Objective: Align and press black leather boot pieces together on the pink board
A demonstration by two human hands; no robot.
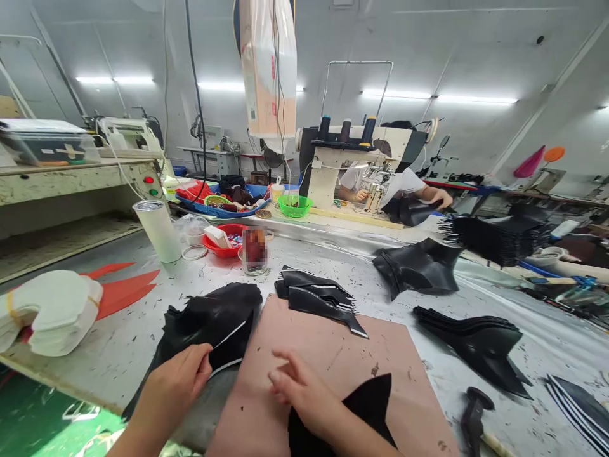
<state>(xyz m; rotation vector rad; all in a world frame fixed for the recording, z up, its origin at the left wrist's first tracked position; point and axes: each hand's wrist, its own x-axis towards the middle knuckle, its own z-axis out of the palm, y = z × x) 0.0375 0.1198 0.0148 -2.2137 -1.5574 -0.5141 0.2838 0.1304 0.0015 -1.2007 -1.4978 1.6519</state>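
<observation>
My left hand is closed, thumb against fingers, on the edge of a black leather piece with a pale edge line. That piece lies on a pile of black leather at the left of a pink board. Above the board hovers my right hand, fingers bent but apart, with nothing visible in them. Under my right wrist lies another black piece, its matt side up, partly hidden by the forearm. Several narrow black pieces overlap at the board's far edge.
Stacked black pieces and a hammer lie on the right. White curved pieces, a tumbler, a red basket and a glass mug stand left and behind. A co-worker's hand shows beyond a sewing machine.
</observation>
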